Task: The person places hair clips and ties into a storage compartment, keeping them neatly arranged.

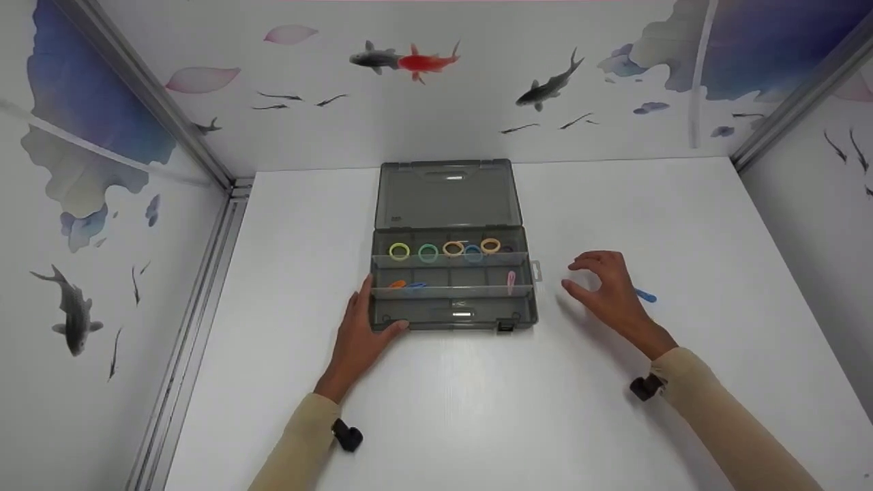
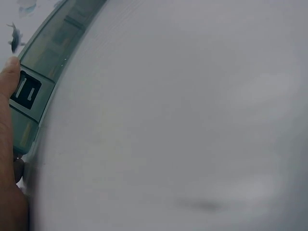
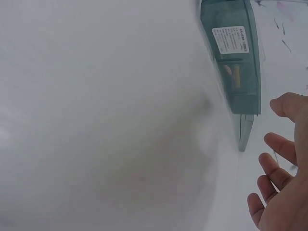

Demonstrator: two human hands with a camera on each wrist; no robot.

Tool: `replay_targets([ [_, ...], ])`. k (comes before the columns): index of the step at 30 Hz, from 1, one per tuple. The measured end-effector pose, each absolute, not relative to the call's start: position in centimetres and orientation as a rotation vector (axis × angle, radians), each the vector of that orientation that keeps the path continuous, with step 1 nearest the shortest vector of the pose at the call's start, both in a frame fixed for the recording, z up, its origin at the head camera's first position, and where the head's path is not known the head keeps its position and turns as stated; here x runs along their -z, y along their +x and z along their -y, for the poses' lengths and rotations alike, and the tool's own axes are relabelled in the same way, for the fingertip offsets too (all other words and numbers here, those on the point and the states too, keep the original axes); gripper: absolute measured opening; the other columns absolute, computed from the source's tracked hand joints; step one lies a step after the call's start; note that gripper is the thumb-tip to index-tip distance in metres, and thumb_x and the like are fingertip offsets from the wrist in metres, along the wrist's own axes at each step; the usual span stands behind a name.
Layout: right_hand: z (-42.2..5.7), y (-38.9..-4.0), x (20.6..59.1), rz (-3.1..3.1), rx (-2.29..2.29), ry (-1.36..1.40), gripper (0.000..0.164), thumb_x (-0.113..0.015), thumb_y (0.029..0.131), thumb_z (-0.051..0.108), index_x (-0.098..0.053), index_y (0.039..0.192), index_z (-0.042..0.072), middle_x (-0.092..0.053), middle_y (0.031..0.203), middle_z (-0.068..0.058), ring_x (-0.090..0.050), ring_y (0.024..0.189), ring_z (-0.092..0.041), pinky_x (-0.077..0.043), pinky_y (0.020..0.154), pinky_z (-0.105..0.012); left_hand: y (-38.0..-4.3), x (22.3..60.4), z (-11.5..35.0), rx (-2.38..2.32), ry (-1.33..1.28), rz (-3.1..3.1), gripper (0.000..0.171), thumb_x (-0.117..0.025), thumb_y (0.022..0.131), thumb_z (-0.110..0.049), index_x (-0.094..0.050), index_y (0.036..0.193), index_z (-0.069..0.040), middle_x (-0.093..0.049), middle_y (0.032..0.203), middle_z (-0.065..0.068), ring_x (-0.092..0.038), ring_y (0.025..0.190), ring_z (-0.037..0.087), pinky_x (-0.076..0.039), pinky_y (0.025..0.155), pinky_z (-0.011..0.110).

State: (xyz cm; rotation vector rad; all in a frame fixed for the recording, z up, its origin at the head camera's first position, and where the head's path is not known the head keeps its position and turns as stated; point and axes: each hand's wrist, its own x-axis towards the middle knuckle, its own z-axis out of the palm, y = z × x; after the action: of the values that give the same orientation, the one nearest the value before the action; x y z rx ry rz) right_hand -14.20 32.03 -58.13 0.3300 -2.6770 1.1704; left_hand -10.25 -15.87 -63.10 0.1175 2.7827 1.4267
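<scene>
A grey see-through compartment box (image 1: 450, 310) lies with its lid (image 1: 447, 194) tipped back. My left hand (image 1: 358, 344) rests on its front left corner, fingers along the side and thumb over the front rim. Several coloured hair ties, among them a green hair tie (image 1: 428, 254), are in the back row. The middle row holds an orange hair clip (image 1: 397, 284), a blue clip (image 1: 417, 286) and a pink hair clip (image 1: 511, 281). My right hand (image 1: 609, 293) hovers right of the box, thumb and fingers apart with nothing between them. Partly hidden behind it, another blue clip (image 1: 646, 295) lies on the table.
The white table (image 1: 443, 423) meets a wall printed with fish (image 1: 423, 63) behind the box. Panels with metal frame rails (image 1: 222, 218) stand at left and right. A small handle (image 1: 537, 271) juts from the box's right side, and a label (image 3: 232, 40) shows on the box.
</scene>
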Motion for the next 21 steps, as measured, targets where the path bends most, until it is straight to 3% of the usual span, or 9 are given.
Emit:
replay_targets([
  [21, -38.9, -12.4, 60.2, 2.593, -1.075, 0.294, 0.022, -0.088, 0.087, -0.010, -0.079, 0.107, -0.009, -0.071, 0.114, -0.027, -0.054, 0.118, -0.042, -0.034, 0.099, -0.050, -10.2, 62.9, 15.9, -1.414, 0.117, -2.790, 0.115, -0.082, 0.092, -0.067, -0.018, 0.179, -0.026, -0.030, 0.178, 0.022, -0.023, 0.165, 0.049, -0.032, 0.124, 0.072],
])
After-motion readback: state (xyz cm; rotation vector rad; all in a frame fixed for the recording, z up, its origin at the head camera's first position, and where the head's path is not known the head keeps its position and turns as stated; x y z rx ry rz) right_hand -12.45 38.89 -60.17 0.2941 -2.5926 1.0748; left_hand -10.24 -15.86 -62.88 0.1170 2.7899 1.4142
